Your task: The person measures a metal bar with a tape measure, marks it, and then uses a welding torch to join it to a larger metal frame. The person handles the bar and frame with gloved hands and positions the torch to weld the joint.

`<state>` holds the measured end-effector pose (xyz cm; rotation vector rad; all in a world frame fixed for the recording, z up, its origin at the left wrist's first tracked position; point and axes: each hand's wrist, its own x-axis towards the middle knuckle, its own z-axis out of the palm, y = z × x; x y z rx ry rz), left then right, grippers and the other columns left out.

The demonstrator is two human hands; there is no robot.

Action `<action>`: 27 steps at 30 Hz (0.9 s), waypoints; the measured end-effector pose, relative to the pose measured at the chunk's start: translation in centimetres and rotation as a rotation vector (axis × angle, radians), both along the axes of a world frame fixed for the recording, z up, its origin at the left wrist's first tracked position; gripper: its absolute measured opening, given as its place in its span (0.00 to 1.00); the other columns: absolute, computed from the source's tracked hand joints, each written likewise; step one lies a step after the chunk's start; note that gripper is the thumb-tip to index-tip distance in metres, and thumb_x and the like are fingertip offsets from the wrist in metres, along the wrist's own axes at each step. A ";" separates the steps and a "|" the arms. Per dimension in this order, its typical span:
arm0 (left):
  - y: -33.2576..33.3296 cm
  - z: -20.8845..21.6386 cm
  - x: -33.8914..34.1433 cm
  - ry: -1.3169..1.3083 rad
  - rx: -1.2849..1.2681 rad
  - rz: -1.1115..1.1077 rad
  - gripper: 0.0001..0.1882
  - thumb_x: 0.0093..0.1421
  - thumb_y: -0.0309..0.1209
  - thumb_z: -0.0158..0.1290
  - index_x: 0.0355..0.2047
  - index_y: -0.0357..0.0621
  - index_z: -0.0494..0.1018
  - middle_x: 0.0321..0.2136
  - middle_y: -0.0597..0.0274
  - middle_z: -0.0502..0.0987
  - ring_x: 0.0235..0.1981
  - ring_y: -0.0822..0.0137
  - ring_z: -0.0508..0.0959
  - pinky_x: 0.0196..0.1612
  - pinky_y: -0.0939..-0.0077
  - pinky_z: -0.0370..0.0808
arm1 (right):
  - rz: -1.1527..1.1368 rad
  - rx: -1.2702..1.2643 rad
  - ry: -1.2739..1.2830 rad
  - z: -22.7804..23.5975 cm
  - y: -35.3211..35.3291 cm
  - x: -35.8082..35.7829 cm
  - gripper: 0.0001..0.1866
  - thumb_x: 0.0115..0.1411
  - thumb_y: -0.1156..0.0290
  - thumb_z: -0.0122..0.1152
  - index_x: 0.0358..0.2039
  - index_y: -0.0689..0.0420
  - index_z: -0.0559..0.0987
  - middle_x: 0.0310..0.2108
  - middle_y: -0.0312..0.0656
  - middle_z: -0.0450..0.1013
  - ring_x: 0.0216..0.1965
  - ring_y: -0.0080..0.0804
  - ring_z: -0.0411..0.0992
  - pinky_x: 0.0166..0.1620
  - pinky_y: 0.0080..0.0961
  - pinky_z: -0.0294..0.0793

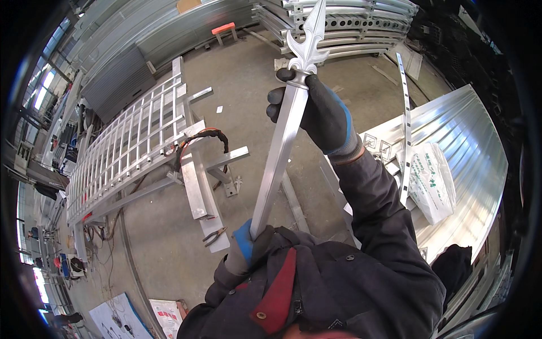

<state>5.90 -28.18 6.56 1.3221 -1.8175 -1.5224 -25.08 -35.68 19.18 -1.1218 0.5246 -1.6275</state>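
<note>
I hold a silver fence picket (280,148), a square metal tube topped by a spear-shaped finial (309,50), slanting away from my body. My right hand (330,120), in a black and blue glove, wraps round the tube just below the finial's collar. Down at the tube's near end, my left hand (248,242) is closed round it, in a similar glove; part of its fingers is hidden. The finial points up and away, with nothing touching it.
To the left, a metal railing panel (127,179) rests on a frame. Pliers (214,235) lie on a pale strip beside a metal channel (196,186). A white bag (432,183) sits on shiny ribbed sheeting (480,147) at right. Stacked silver rails (367,24) stand at the back.
</note>
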 end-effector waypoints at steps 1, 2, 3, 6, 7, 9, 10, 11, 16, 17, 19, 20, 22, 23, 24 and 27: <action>-0.1 -0.1 0.0 0.002 0.022 -0.005 0.17 0.64 0.38 0.62 0.38 0.33 0.77 0.26 0.47 0.81 0.30 0.66 0.82 0.32 0.63 0.77 | -0.004 -0.003 -0.002 0.0 0.0 0.0 0.31 0.78 0.48 0.42 0.66 0.60 0.69 0.50 0.49 0.79 0.50 0.40 0.81 0.56 0.37 0.80; -0.2 -0.1 0.0 0.005 0.045 -0.009 0.17 0.64 0.38 0.62 0.38 0.33 0.77 0.26 0.49 0.81 0.30 0.67 0.81 0.32 0.64 0.76 | -0.009 -0.006 -0.005 0.0 0.0 -0.1 0.30 0.78 0.48 0.42 0.66 0.60 0.69 0.50 0.49 0.80 0.50 0.40 0.81 0.56 0.36 0.80; -0.3 -0.1 0.0 0.008 0.069 -0.014 0.16 0.64 0.38 0.62 0.38 0.34 0.77 0.26 0.51 0.81 0.30 0.69 0.80 0.33 0.65 0.76 | 0.005 0.007 -0.014 -0.1 -0.1 -0.2 0.30 0.78 0.48 0.42 0.66 0.60 0.69 0.50 0.50 0.79 0.51 0.41 0.81 0.57 0.37 0.80; -0.5 -0.3 0.0 0.027 0.145 -0.030 0.16 0.65 0.38 0.61 0.39 0.34 0.77 0.26 0.57 0.80 0.30 0.71 0.78 0.33 0.68 0.76 | 0.058 0.031 -0.061 -0.4 -0.3 -0.5 0.29 0.78 0.50 0.42 0.66 0.60 0.68 0.51 0.50 0.79 0.52 0.42 0.81 0.58 0.38 0.79; -0.6 -0.3 0.1 0.024 0.158 -0.041 0.16 0.65 0.38 0.61 0.39 0.35 0.77 0.27 0.58 0.80 0.31 0.72 0.78 0.33 0.69 0.75 | 0.087 0.028 -0.088 -0.6 -0.5 -0.6 0.28 0.78 0.51 0.42 0.66 0.60 0.68 0.51 0.51 0.79 0.52 0.43 0.80 0.58 0.39 0.79; -0.8 -0.6 0.0 0.019 0.186 -0.061 0.15 0.66 0.38 0.61 0.39 0.35 0.77 0.28 0.60 0.80 0.31 0.73 0.78 0.33 0.71 0.75 | 0.129 0.023 -0.127 -0.8 -0.7 -0.7 0.28 0.78 0.52 0.42 0.66 0.60 0.68 0.52 0.51 0.78 0.52 0.44 0.80 0.59 0.40 0.78; -0.9 -0.7 0.0 0.058 0.186 -0.077 0.13 0.66 0.37 0.60 0.38 0.37 0.76 0.26 0.62 0.78 0.28 0.73 0.76 0.30 0.72 0.74 | 0.141 0.023 -0.138 -0.9 -0.7 -0.7 0.27 0.79 0.52 0.41 0.65 0.60 0.68 0.52 0.51 0.78 0.52 0.45 0.80 0.59 0.41 0.78; -1.0 -0.8 0.0 0.098 0.186 -0.091 0.12 0.67 0.36 0.59 0.36 0.39 0.75 0.24 0.64 0.76 0.24 0.74 0.75 0.27 0.73 0.72 | 0.155 0.023 -0.149 -0.9 -0.7 -0.7 0.27 0.79 0.52 0.41 0.65 0.60 0.68 0.52 0.52 0.78 0.52 0.45 0.80 0.60 0.41 0.78; -1.3 -0.8 0.0 0.137 0.202 -0.114 0.10 0.67 0.34 0.57 0.35 0.40 0.74 0.22 0.66 0.74 0.20 0.74 0.73 0.24 0.75 0.70 | 0.128 0.063 -0.095 -0.8 -0.6 -0.5 0.27 0.77 0.49 0.43 0.65 0.55 0.67 0.51 0.46 0.77 0.52 0.41 0.78 0.57 0.39 0.75; -1.3 -0.7 0.0 0.133 0.206 -0.112 0.09 0.67 0.34 0.57 0.35 0.40 0.74 0.22 0.66 0.74 0.20 0.74 0.73 0.24 0.75 0.70 | 0.125 0.067 -0.097 -0.8 -0.6 -0.4 0.27 0.77 0.48 0.43 0.65 0.55 0.67 0.50 0.46 0.77 0.52 0.41 0.78 0.57 0.39 0.75; -1.3 -0.5 0.0 0.124 0.210 -0.112 0.09 0.67 0.34 0.57 0.35 0.40 0.74 0.22 0.66 0.74 0.20 0.74 0.73 0.23 0.75 0.70 | 0.107 0.075 -0.086 -0.7 -0.5 -0.2 0.28 0.77 0.49 0.42 0.66 0.56 0.66 0.50 0.45 0.77 0.51 0.41 0.78 0.57 0.39 0.76; -1.3 -0.3 0.0 0.119 0.210 -0.113 0.09 0.67 0.34 0.57 0.35 0.40 0.74 0.21 0.66 0.74 0.20 0.74 0.73 0.23 0.75 0.70 | 0.100 0.072 -0.073 -0.7 -0.6 -0.1 0.28 0.77 0.49 0.42 0.66 0.56 0.66 0.50 0.45 0.77 0.51 0.40 0.78 0.57 0.39 0.76; -1.3 0.0 0.1 0.108 0.227 -0.106 0.10 0.67 0.34 0.56 0.35 0.40 0.74 0.21 0.66 0.74 0.20 0.74 0.73 0.23 0.75 0.70 | 0.108 0.082 -0.071 -0.7 -0.6 0.0 0.29 0.78 0.48 0.41 0.67 0.56 0.66 0.50 0.45 0.78 0.51 0.41 0.79 0.57 0.39 0.76; -1.2 0.1 0.1 0.102 0.246 -0.100 0.10 0.68 0.34 0.56 0.35 0.40 0.74 0.20 0.65 0.74 0.20 0.73 0.74 0.23 0.75 0.69 | 0.098 0.094 -0.061 -0.8 -0.6 0.1 0.29 0.78 0.48 0.41 0.67 0.56 0.66 0.49 0.45 0.78 0.51 0.41 0.79 0.57 0.39 0.76; -1.2 0.2 0.1 0.101 0.258 -0.100 0.10 0.68 0.34 0.56 0.35 0.40 0.75 0.20 0.65 0.74 0.20 0.73 0.74 0.23 0.75 0.69 | 0.104 0.093 -0.059 -0.9 -0.6 0.2 0.29 0.78 0.48 0.40 0.67 0.56 0.67 0.49 0.45 0.78 0.51 0.41 0.79 0.57 0.39 0.76; -1.4 0.3 0.3 0.102 0.311 -0.101 0.11 0.68 0.35 0.57 0.35 0.40 0.75 0.20 0.65 0.74 0.20 0.73 0.74 0.23 0.76 0.69 | 0.057 0.120 -0.020 -1.2 -0.5 0.3 0.29 0.78 0.48 0.40 0.66 0.57 0.67 0.50 0.46 0.78 0.50 0.41 0.79 0.56 0.39 0.77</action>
